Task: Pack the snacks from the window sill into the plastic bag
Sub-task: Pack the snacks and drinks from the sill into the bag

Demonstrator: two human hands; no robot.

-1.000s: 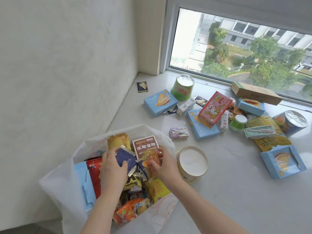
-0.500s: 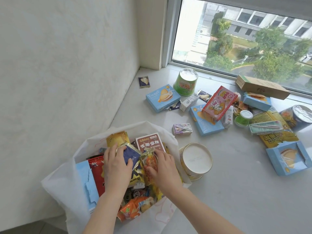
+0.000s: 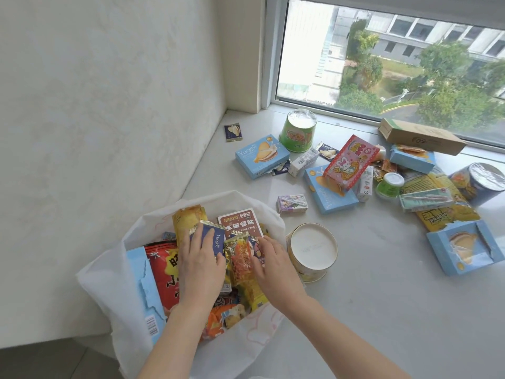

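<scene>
A white plastic bag (image 3: 106, 280) stands open at the sill's near left corner, stuffed with snacks: a red pouch (image 3: 164, 274), a torn blue box (image 3: 142, 291), a brown card box (image 3: 237, 221). My left hand (image 3: 200, 265) lies flat on a dark blue packet (image 3: 217, 237) inside the bag. My right hand (image 3: 272, 265) touches a small orange packet (image 3: 240, 255) beside it with relaxed fingers. More snacks lie on the window sill (image 3: 355, 291): a paper cup (image 3: 313, 250), a purple box (image 3: 291, 204), a blue biscuit box (image 3: 262, 155), a green tub (image 3: 299, 131), a pink rabbit box (image 3: 351, 161).
At the far right of the sill lie a brown carton (image 3: 420, 135), a yellow bag (image 3: 442, 212), a torn blue box (image 3: 464, 247), a foil-topped tub (image 3: 483, 181) and a small green jar (image 3: 389, 184). A wall rises on the left, the window at the back.
My left hand went from gripping the dark blue packets above the bag to lying flat on them inside it. My right hand pushed the orange packet down alongside.
</scene>
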